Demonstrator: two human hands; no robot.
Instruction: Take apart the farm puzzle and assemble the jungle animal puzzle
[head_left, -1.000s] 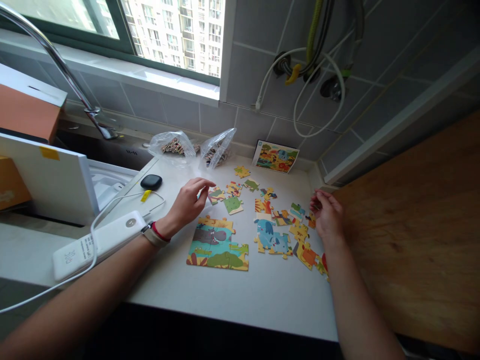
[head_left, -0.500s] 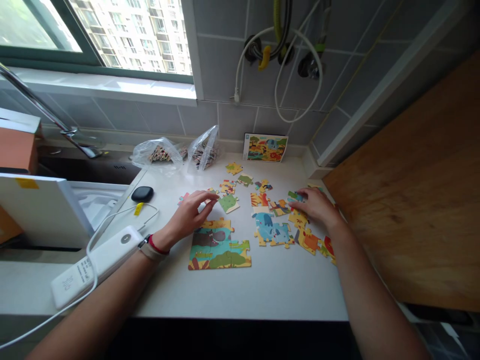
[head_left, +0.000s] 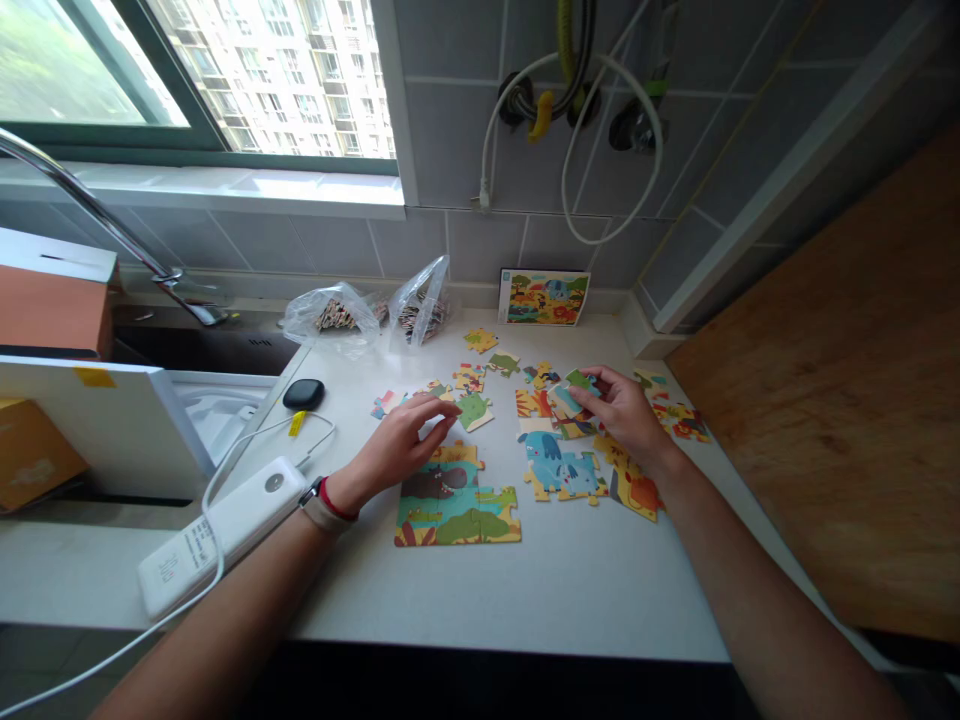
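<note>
Right hand (head_left: pixel 624 415), centre right of frame: pinching a green-and-blue cardboard jigsaw piece (head_left: pixel 571 392). Left hand (head_left: pixel 397 437), centre: loosely open, just above the assembled hippo puzzle section (head_left: pixel 457 520).

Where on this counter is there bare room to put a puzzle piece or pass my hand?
The white counter's front strip, below the hippo puzzle and blue elephant puzzle, is bare. It is crowded between your left hand and right hand, among the loose pieces.
</note>
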